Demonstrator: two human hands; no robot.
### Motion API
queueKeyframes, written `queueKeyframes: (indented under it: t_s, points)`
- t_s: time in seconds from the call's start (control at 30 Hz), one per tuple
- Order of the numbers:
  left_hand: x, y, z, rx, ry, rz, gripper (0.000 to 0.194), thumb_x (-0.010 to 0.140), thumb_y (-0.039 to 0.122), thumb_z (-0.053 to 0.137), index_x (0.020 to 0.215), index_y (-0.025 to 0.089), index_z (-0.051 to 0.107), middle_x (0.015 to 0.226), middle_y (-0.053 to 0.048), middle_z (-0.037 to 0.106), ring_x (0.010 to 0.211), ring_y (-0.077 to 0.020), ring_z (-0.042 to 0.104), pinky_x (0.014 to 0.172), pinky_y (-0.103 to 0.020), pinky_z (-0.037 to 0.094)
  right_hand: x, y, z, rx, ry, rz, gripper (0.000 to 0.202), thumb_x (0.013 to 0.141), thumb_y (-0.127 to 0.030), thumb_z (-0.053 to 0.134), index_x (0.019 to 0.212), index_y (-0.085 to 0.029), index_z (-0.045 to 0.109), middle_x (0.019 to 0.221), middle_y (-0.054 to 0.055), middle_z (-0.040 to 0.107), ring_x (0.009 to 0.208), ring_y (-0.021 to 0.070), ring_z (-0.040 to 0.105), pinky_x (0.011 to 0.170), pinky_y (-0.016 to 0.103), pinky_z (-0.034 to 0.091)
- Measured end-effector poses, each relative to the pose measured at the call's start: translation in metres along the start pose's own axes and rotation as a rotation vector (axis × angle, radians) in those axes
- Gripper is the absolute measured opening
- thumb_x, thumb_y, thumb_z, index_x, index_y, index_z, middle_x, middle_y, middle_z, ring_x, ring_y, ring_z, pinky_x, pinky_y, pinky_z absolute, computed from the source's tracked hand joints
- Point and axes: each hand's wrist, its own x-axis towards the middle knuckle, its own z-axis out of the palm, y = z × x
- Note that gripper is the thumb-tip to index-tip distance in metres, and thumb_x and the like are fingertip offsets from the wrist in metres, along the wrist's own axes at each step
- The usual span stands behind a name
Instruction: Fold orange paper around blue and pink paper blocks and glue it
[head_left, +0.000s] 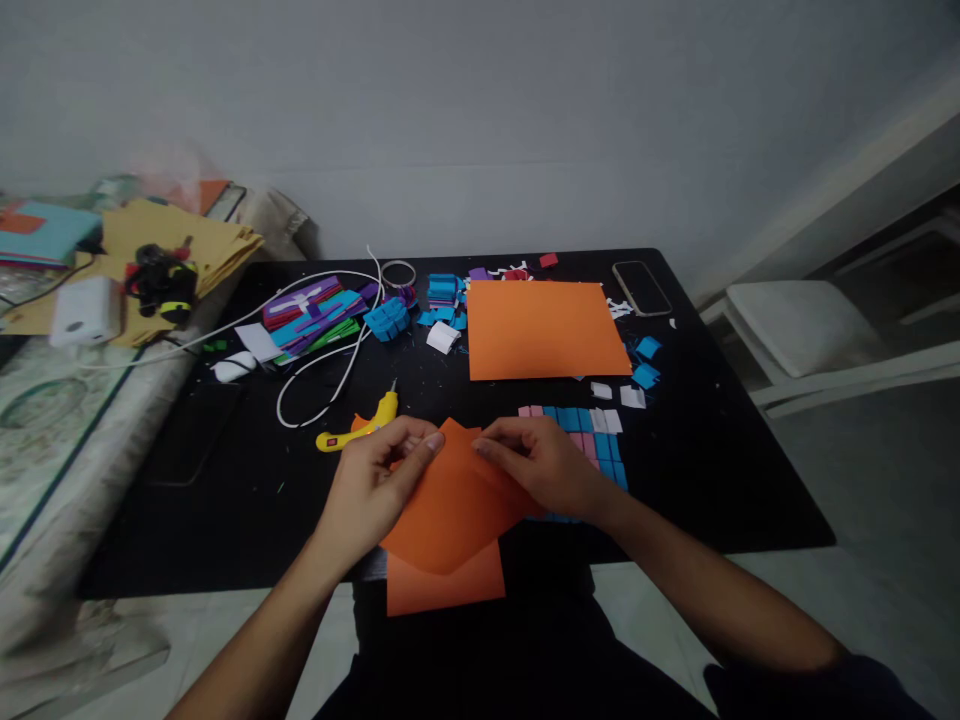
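Observation:
My left hand (382,470) pinches the upper left edge of a bent sheet of orange paper (450,510) between thumb and fingers. On the right side of the same sheet, the thumb and forefinger of my right hand (540,460) are closed on its upper edge. Below it, another orange piece (446,590) hangs past the table's front edge; whether the two are joined I cannot tell. A yellow glue gun (360,425) lies just beyond my left hand. Partly hidden by my right forearm is a panel of blue, pink and white folded paper pieces (611,450).
A flat orange sheet (547,330) lies on the black table (712,450), with a phone (641,288) to its right. Coloured paper strips (315,315), a white cable (281,400) and a tape ring (398,274) are at the back left. A white chair (802,315) stands at the right.

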Motion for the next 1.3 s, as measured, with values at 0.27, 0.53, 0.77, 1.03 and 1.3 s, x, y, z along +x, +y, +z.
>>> queueKeyframes:
  t_s: [0.27, 0.53, 0.77, 1.03, 1.3]
  points:
    - [0.013, -0.001, 0.006, -0.037, -0.196, -0.042, 0.029, 0.090, 0.048, 0.073, 0.085, 0.019, 0.077, 0.061, 0.002, 0.055, 0.055, -0.0109, 0.043, 0.049, -0.023, 0.030, 0.000, -0.001, 0.003, -0.096, -0.069, -0.015, 0.026, 0.101, -0.039, 0.064, 0.091, -0.019, 0.078, 0.080, 0.002, 0.074, 0.073, 0.0143, 0.062, 0.065, 0.027, 0.043]
    - [0.018, -0.013, -0.009, -0.185, 0.032, -0.175, 0.035, 0.083, 0.051, 0.080, 0.075, 0.018, 0.075, 0.056, 0.003, 0.052, 0.049, -0.0087, 0.040, 0.046, -0.021, 0.028, -0.004, 0.013, -0.028, 0.011, -0.115, 0.087, 0.032, 0.094, -0.050, 0.072, 0.091, -0.018, 0.076, 0.076, 0.003, 0.074, 0.072, 0.0162, 0.069, 0.068, 0.029, 0.053]
    - [0.020, -0.014, -0.016, -0.136, -0.058, -0.094, 0.031, 0.089, 0.046, 0.073, 0.077, 0.018, 0.072, 0.059, 0.002, 0.056, 0.052, -0.0103, 0.046, 0.049, -0.021, 0.034, -0.002, 0.015, -0.029, 0.012, 0.096, 0.035, 0.028, 0.093, -0.048, 0.073, 0.094, -0.020, 0.077, 0.085, 0.004, 0.075, 0.078, 0.0180, 0.070, 0.069, 0.031, 0.055]
    - [0.021, -0.009, -0.015, 0.056, -0.297, 0.018, 0.028, 0.095, 0.044, 0.068, 0.085, 0.020, 0.080, 0.076, -0.003, 0.076, 0.067, -0.0156, 0.063, 0.060, -0.025, 0.047, 0.005, 0.012, -0.017, 0.012, 0.067, 0.017, 0.024, 0.092, -0.044, 0.074, 0.096, -0.020, 0.075, 0.091, 0.005, 0.077, 0.087, 0.0203, 0.073, 0.076, 0.033, 0.056]
    - [0.007, -0.028, -0.027, -0.219, 0.042, -0.176, 0.028, 0.088, 0.047, 0.077, 0.088, 0.019, 0.075, 0.069, 0.000, 0.068, 0.060, -0.0129, 0.058, 0.056, -0.022, 0.045, -0.002, 0.035, -0.032, 0.175, -0.022, 0.138, 0.032, 0.077, -0.039, 0.087, 0.096, -0.019, 0.071, 0.100, 0.008, 0.079, 0.094, 0.0234, 0.076, 0.083, 0.038, 0.060]
